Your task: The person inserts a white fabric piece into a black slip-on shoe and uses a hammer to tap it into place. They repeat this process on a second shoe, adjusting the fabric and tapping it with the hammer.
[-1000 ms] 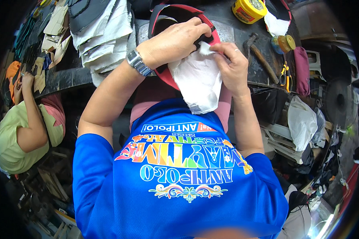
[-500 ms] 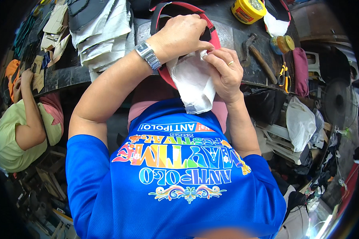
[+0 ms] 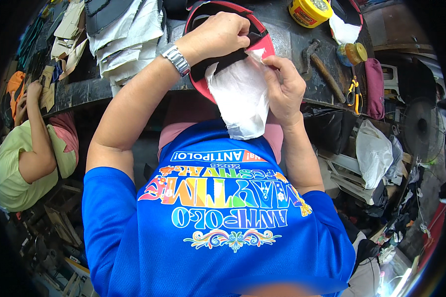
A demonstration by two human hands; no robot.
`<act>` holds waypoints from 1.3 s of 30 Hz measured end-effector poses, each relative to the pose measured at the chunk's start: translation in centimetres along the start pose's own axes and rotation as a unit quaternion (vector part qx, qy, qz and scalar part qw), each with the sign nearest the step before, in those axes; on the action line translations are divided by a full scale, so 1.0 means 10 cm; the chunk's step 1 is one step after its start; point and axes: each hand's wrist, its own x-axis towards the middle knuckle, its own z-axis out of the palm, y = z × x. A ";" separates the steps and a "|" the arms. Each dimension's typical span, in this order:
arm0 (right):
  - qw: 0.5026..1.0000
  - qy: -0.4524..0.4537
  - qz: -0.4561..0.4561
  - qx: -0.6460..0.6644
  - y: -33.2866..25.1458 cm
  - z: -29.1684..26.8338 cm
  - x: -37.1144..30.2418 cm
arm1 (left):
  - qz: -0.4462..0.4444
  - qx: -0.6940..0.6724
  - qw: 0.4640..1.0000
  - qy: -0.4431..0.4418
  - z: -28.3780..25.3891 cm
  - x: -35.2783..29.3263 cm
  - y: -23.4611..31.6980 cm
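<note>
A curved red-and-black piece [image 3: 198,81], with a red rim and dark inside, rests at the table's near edge. A frayed white cloth [image 3: 240,99] lies over its near side and hangs down in front of my blue shirt. My left hand [image 3: 222,37], below a metal watch, is closed over the piece's dark inside; its curled fingers hide whatever they grip. At the right, my right hand [image 3: 285,89] pinches the upper corner of the white cloth against the red rim between thumb and forefinger.
Right of the piece lie a hammer [image 3: 324,74], yellow-handled cutters [image 3: 354,96], a jar [image 3: 351,53] and a yellow tub [image 3: 309,12]. Stacked white cloth pieces [image 3: 129,47] stand at the left. Another person in pale green [image 3: 27,163] sits at the far left.
My left hand has come away from the cloth's corner, up and slightly left, with fingers curled. The corner now shows in my right hand's pinch, and the cloth is spread flatter.
</note>
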 end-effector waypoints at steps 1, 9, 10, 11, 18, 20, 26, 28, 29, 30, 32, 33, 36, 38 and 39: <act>0.999 -0.008 0.039 0.007 -0.02 -0.01 0.00 | -0.003 -0.006 1.000 -0.003 0.00 0.01 -0.01; 0.995 -0.004 0.021 -0.094 -0.03 0.07 0.15 | 0.018 -0.002 1.000 -0.005 0.04 -0.01 0.01; 0.994 -0.017 0.008 -0.109 -0.02 0.08 0.15 | 0.023 -0.001 1.000 -0.005 0.04 -0.02 0.01; 0.992 -0.025 -0.006 -0.122 -0.01 0.08 0.14 | 0.021 0.012 1.000 -0.001 0.05 -0.03 0.01; 0.975 -0.037 -0.145 -0.162 0.02 0.04 0.03 | 0.042 0.060 0.997 0.004 0.12 -0.08 0.00; 0.977 -0.050 -0.128 -0.164 0.02 0.03 0.01 | 0.042 0.053 0.998 0.003 0.12 -0.07 -0.01; 0.987 -0.010 -0.083 -0.134 0.03 0.07 0.04 | 0.035 0.057 0.998 -0.012 0.08 -0.04 -0.03; 0.993 -0.007 -0.038 -0.113 0.03 0.08 0.06 | 0.033 0.059 0.998 -0.009 0.08 -0.03 -0.02; 0.993 -0.008 -0.025 -0.111 0.02 0.08 0.08 | 0.026 0.063 0.998 -0.013 0.08 -0.03 -0.01; 0.994 -0.009 -0.012 -0.109 0.02 0.08 0.09 | 0.016 0.064 0.998 -0.021 0.09 -0.02 -0.01; 0.993 -0.012 -0.006 -0.114 0.00 0.08 0.11 | 0.015 0.058 0.998 -0.019 0.10 -0.03 -0.01; 0.992 -0.015 -0.013 -0.121 -0.01 0.08 0.12 | 0.023 0.052 0.998 -0.009 0.10 -0.05 -0.02; 0.991 -0.014 0.013 -0.135 -0.02 0.09 0.15 | 0.046 0.051 0.998 0.012 0.11 -0.10 -0.04; 0.991 -0.001 0.045 -0.124 0.01 0.12 0.17 | 0.045 0.056 0.997 0.013 0.12 -0.11 -0.05; 0.992 0.009 0.062 -0.110 0.03 0.15 0.19 | 0.036 0.058 0.998 0.007 0.12 -0.11 -0.05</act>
